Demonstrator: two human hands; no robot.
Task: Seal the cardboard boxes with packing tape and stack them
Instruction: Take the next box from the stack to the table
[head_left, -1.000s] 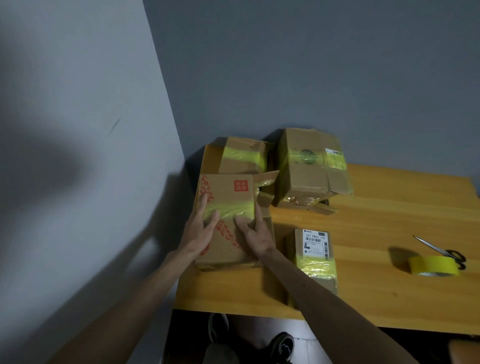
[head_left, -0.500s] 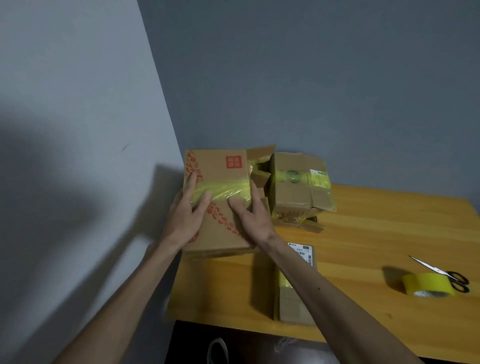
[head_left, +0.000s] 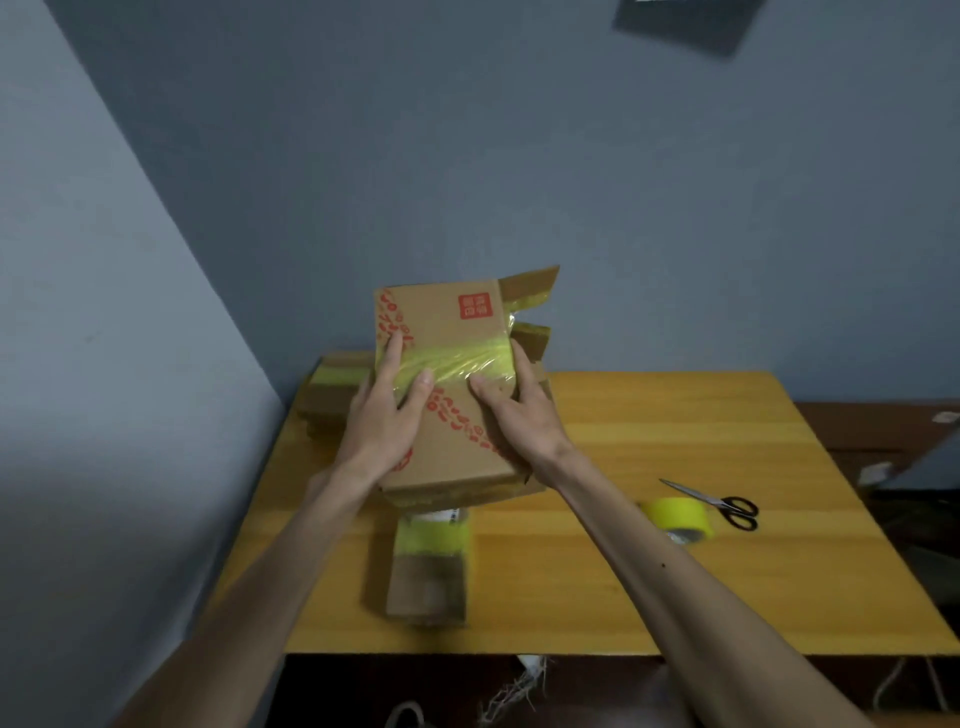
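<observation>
Over table (head_left: 675, 431), left hand (head_left: 387, 415) and right hand (head_left: 519, 410) grip box (head_left: 447, 332) (yellow-taped), seemingly aloft

Red-print box (head_left: 452, 415) w/ yellow tape band tilted midair; small taped box (head_left: 430, 569) beneath, tape roll (head_left: 681, 518) at right.
</observation>
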